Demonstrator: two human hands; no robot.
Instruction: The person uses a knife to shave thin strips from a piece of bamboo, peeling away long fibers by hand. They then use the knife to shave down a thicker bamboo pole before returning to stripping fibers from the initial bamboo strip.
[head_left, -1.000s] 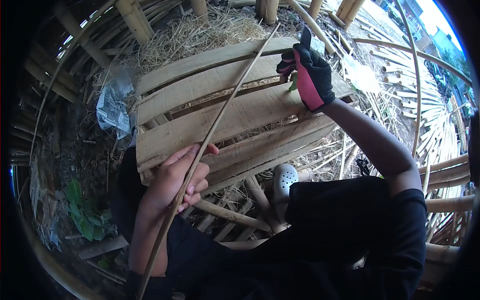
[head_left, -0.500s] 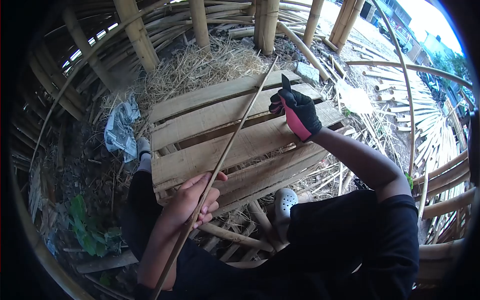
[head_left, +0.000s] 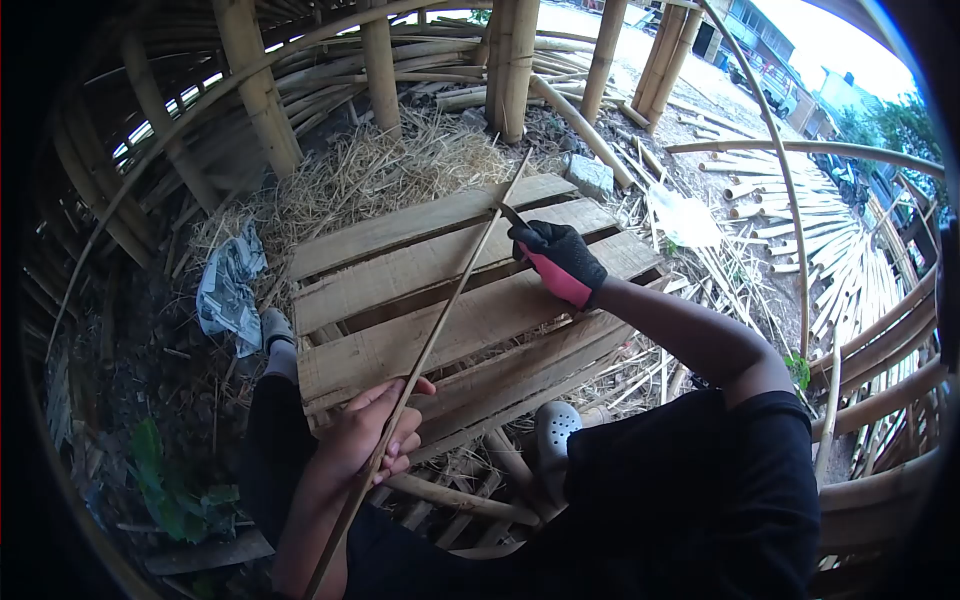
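Observation:
My bare left hand is closed around a long thin bamboo strip, which slants from my lap up across the wooden slatted platform. My right hand, in a black and pink glove, grips a knife; its handle is hidden in the fist. The dark blade points up and left, its tip right at the strip near the far end. Both hands are over the platform, the left at its near edge, the right toward its far right side.
Dry straw shavings lie behind the platform, below upright bamboo posts. A crumpled printed sheet is at the left. Cut bamboo poles spread over the ground at the right, and a grey stone sits past the platform's far corner.
My right hand has moved left and tilted, bringing the knife blade from beside the strip to up against it. My left hand keeps its hold. The whole view has shifted slightly.

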